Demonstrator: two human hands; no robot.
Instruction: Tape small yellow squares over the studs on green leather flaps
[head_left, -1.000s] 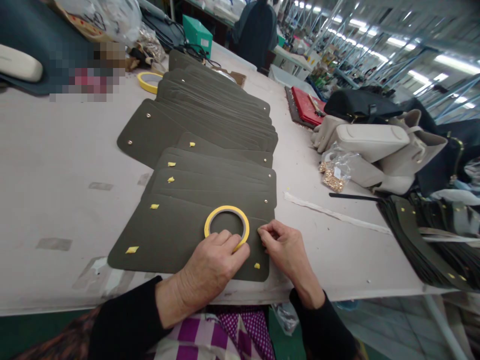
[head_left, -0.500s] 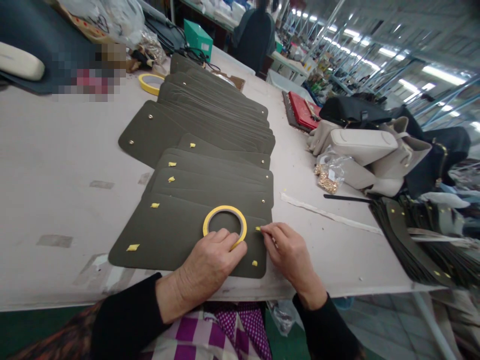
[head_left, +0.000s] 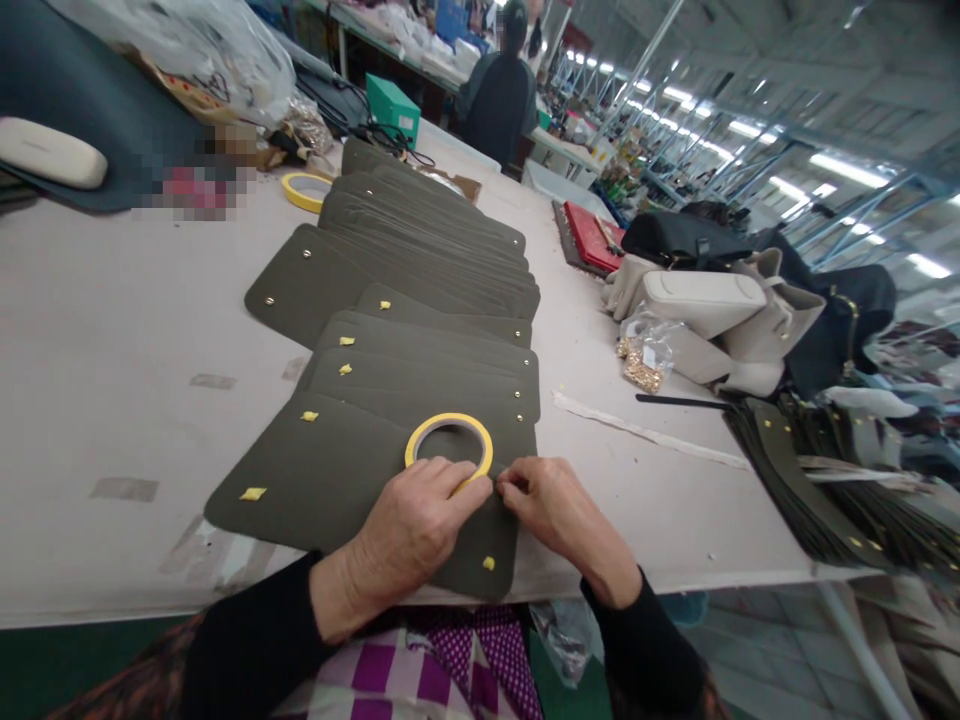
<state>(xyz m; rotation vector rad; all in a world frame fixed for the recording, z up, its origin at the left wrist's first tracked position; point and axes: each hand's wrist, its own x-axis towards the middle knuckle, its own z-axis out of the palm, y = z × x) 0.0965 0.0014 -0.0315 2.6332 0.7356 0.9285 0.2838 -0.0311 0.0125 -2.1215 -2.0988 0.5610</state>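
My left hand [head_left: 420,520] is closed on a roll of yellow tape [head_left: 411,450], held over the front dark olive panel [head_left: 352,480]. The roll stands tilted, its ring facing me. At the panel's right edge my right hand [head_left: 566,515] is pinched, and whatever its fingertips hold is hidden. Small yellow tape pieces [head_left: 253,494] sit near the panel's corners, one of them at the lower right below my right hand. Behind it, more olive panels [head_left: 427,375] overlap in a fanned row, some with tape pieces and metal eyelets.
A second yellow tape roll [head_left: 306,178] lies at the far left, near a green box [head_left: 393,108]. On the right are beige and black bags [head_left: 705,300], a bag of gold hardware [head_left: 643,360] and a stack of taped panels [head_left: 780,470]. A person [head_left: 499,100] sits farther back.
The front panel has turned slightly, its lower right corner now nearer the table's front edge. My right fingertips have moved left and down, close to my left hand. The view has shifted a little.
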